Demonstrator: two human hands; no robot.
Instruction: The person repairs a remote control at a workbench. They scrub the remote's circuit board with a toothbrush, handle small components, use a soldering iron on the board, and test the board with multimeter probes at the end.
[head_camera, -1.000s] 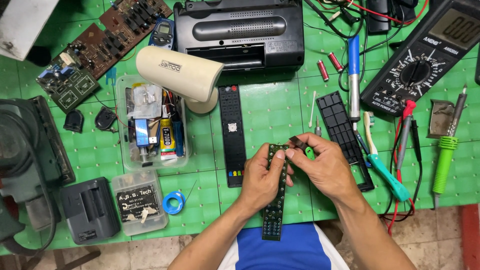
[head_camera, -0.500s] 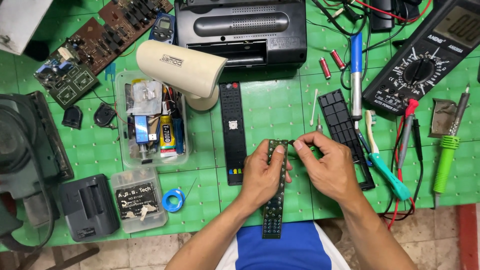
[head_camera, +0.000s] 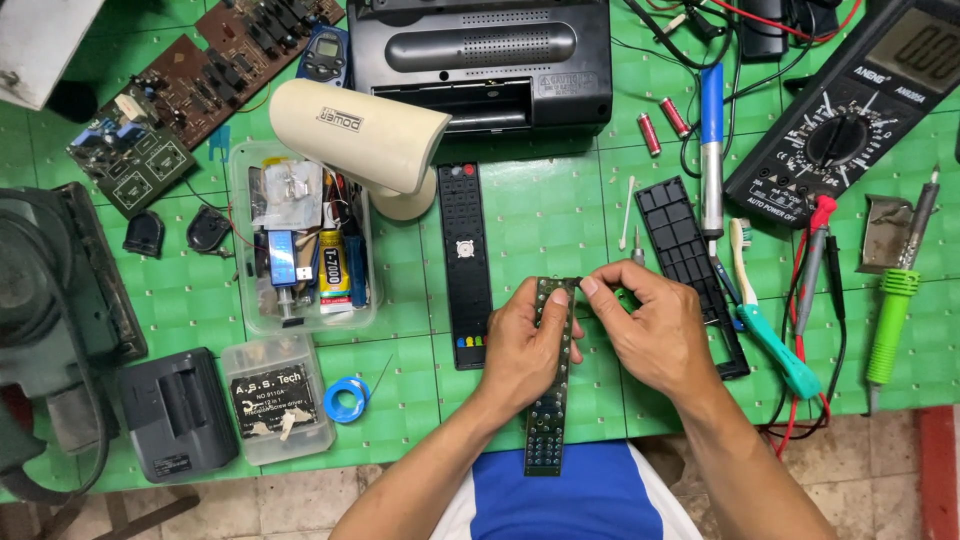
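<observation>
Over a green work mat (head_camera: 560, 215), the left hand (head_camera: 525, 350) grips a long remote-control circuit board (head_camera: 550, 390), fingers wrapped around its upper half; the right hand (head_camera: 655, 330) pinches the board's top end; a black remote shell (head_camera: 692, 270) lies just right.

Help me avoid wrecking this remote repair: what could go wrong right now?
The long circuit board is gripped only near its top by the left hand and right hand; its lower end overhangs the table edge, so it could flex or drop. The soldering iron lies close by.
</observation>
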